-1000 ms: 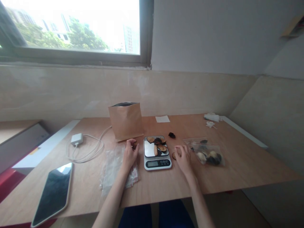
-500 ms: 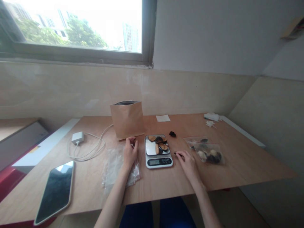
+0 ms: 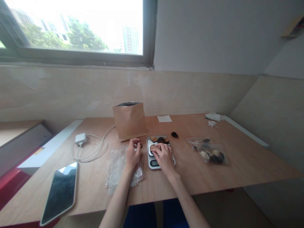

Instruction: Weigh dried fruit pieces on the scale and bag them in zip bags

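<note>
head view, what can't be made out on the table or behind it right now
All in the head view:
Readout: digits too small and blurred.
Scale: right hand covers part, so the slices can't be counted.
Piece in the left hand: partly hidden by that hand.
Brown bag: contents hidden by its front.
Window: cut off by the top edge.

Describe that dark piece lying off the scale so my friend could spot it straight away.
On the wooden table, find the white scale under the right hand. Beside its far right corner lies the small dark piece, alone on the wood, unlike the slices on the scale.
</note>
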Action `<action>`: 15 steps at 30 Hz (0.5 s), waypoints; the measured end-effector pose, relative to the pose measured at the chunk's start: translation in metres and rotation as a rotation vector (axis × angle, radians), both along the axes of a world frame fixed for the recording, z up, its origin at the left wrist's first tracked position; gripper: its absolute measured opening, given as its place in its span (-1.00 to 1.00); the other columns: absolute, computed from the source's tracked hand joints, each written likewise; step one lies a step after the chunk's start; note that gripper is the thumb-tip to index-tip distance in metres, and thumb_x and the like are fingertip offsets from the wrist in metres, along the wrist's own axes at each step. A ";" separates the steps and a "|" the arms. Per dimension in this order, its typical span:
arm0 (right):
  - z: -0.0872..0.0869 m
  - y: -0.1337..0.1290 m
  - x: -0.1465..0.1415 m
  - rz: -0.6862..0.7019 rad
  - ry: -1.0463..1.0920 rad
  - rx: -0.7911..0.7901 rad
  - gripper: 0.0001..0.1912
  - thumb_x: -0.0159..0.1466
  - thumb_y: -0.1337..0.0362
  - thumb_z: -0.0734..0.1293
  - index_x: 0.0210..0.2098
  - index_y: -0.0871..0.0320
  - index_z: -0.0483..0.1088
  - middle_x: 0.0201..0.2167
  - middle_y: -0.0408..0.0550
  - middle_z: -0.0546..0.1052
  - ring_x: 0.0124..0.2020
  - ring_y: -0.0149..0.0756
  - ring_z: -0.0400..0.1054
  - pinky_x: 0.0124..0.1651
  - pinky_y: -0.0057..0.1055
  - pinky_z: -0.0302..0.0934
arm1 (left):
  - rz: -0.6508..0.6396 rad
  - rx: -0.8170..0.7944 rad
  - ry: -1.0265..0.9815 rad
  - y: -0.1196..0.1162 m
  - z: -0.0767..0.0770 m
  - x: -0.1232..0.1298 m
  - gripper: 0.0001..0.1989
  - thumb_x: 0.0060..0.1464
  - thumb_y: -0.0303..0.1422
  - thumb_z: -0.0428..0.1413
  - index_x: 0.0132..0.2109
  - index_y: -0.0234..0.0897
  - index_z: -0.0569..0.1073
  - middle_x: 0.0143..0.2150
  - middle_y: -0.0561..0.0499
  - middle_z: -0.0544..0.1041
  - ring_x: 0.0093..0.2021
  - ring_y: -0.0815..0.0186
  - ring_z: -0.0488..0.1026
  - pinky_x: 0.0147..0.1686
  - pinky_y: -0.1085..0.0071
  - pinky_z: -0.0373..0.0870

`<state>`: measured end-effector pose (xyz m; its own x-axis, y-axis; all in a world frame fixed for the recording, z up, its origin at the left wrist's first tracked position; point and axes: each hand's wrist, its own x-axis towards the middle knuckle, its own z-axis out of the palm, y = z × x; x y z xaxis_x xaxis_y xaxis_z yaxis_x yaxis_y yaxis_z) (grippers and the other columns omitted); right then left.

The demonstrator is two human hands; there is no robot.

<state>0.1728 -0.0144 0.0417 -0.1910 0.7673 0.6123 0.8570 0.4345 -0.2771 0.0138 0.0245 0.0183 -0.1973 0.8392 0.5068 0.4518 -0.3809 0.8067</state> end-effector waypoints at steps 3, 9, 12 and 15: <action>-0.001 -0.003 -0.003 -0.026 -0.031 -0.008 -0.82 0.26 0.35 0.20 -0.33 0.07 0.44 -0.24 0.02 0.41 -0.17 -0.14 0.22 -0.09 -0.15 0.09 | 0.011 0.075 0.035 -0.001 -0.001 0.000 -0.87 0.11 -0.34 -0.08 -0.22 -0.26 0.30 -0.33 0.00 0.43 -0.36 0.36 0.39 -0.31 0.41 0.33; 0.007 -0.017 -0.020 0.068 0.087 -0.123 -0.63 0.23 0.33 0.22 0.04 0.13 0.25 -0.05 0.06 0.36 0.00 -0.12 0.19 0.02 -0.15 0.07 | -0.004 0.400 0.150 -0.011 -0.007 -0.004 -0.89 0.10 -0.45 -0.09 -0.29 -0.26 0.31 -0.39 0.01 0.43 -0.35 0.34 0.39 -0.31 0.39 0.31; 0.008 -0.020 -0.033 0.146 0.155 -0.133 -0.53 0.22 0.31 0.22 0.12 0.13 0.14 0.00 0.04 0.35 0.05 -0.14 0.17 0.06 -0.16 0.06 | -0.016 0.520 0.149 -0.014 -0.009 -0.004 -0.91 0.09 -0.48 -0.08 -0.29 -0.26 0.30 -0.40 0.02 0.42 -0.36 0.34 0.38 -0.32 0.39 0.31; 0.007 -0.020 -0.042 0.182 0.258 -0.142 -0.56 0.20 0.34 0.23 0.08 0.14 0.16 -0.03 0.02 0.38 0.02 -0.18 0.20 0.07 -0.17 0.06 | -0.014 0.526 0.099 -0.015 -0.010 -0.004 -0.92 0.09 -0.47 -0.07 -0.27 -0.26 0.30 -0.39 0.01 0.41 -0.35 0.33 0.38 -0.33 0.40 0.32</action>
